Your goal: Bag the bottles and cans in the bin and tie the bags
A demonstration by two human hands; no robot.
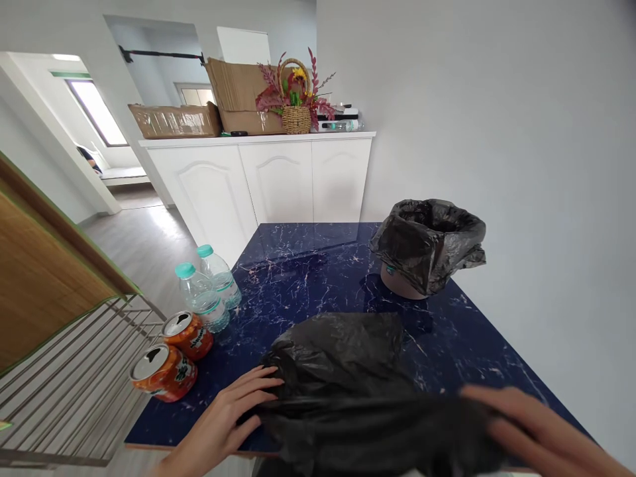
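Note:
A black plastic bag (348, 351) lies spread over the front of the blue marbled table, its near part pulled sideways and hanging at the front edge. My left hand (233, 411) has the bag's left edge between its fingers and thumb. At the right end, my right hand (527, 424) grips the bag's edge; motion blurs its fingers. Behind the bag, to the right, stands a round bin (402, 285) lined with another black bag (427, 245), whose rim is folded over the outside.
Two orange cans (169, 377) and two clear bottles (203, 301) with teal caps line the left edge of the table (298, 265). A metal wire rack (84, 377) is at far left. Behind, a white cabinet (278, 179) bears cardboard boxes (173, 121) and a flower basket (296, 119).

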